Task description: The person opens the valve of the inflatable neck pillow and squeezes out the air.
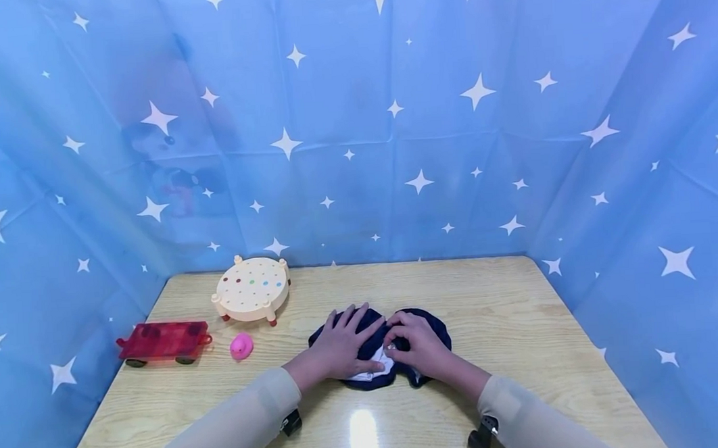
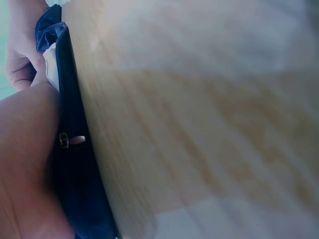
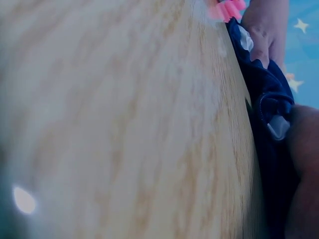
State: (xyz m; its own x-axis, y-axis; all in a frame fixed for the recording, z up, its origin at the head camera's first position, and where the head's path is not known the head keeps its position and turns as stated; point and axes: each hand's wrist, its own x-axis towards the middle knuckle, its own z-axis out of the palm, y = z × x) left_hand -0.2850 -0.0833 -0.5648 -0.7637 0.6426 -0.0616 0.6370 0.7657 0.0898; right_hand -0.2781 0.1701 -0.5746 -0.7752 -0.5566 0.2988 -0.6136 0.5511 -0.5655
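Observation:
A navy zippered fabric pouch (image 1: 432, 317) with a white part showing in its middle lies on the table, its two rounded halves side by side. My left hand (image 1: 340, 347) rests on the left half with fingers spread. My right hand (image 1: 419, 342) bends over the right half, with thumb and forefinger pinching the fabric near the white part. In the left wrist view a small zipper pull (image 2: 73, 140) hangs on the pouch's dark side. The right wrist view shows a zipper edge and a bit of white (image 3: 278, 127) beside my right hand. Much of the pouch is hidden under both hands.
On the left of the wooden table (image 1: 524, 351) stand a red translucent toy wagon (image 1: 164, 341), a small pink toy (image 1: 241, 346) and a round cream toy table (image 1: 251, 288) with coloured dots. Blue star-patterned curtains (image 1: 353, 116) hang around the back and sides.

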